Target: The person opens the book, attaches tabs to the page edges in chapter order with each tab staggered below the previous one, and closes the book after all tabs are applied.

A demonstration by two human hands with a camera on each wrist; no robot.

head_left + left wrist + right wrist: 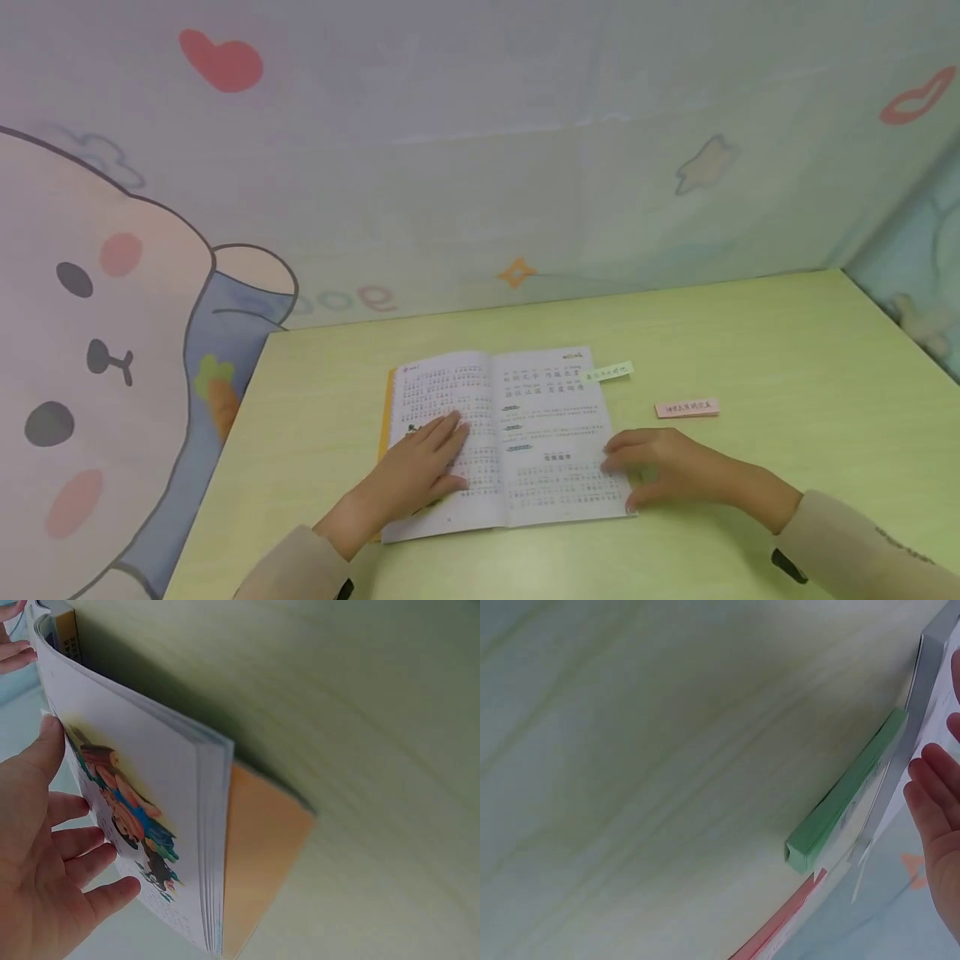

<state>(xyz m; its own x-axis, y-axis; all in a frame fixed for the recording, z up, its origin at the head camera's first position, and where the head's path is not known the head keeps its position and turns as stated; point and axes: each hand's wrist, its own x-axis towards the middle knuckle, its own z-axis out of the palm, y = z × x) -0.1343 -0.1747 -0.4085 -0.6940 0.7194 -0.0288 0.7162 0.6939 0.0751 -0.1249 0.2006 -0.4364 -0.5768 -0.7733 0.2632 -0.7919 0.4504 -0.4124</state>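
An open book (555, 467) with printed text lies on the table, its orange cover showing along the left side. My left hand (423, 467) rests on the left page with its fingers spread; in the left wrist view a colourful picture (135, 817) shows beside its fingertips. At the right page's outer edge is my right hand (675, 468), fingertips over the margin and thumb by the lower corner. A green paper strip (613, 372) with handwriting sticks out past the book's upper right edge. Farther right lies a pink handwritten strip (686, 407), beyond the right hand.
The pale green table (787, 367) reaches back to a cloth backdrop (465, 167) printed with hearts, stars and a large cartoon animal on the left. Another stretch of printed cloth (918, 242) hangs along the table's right side.
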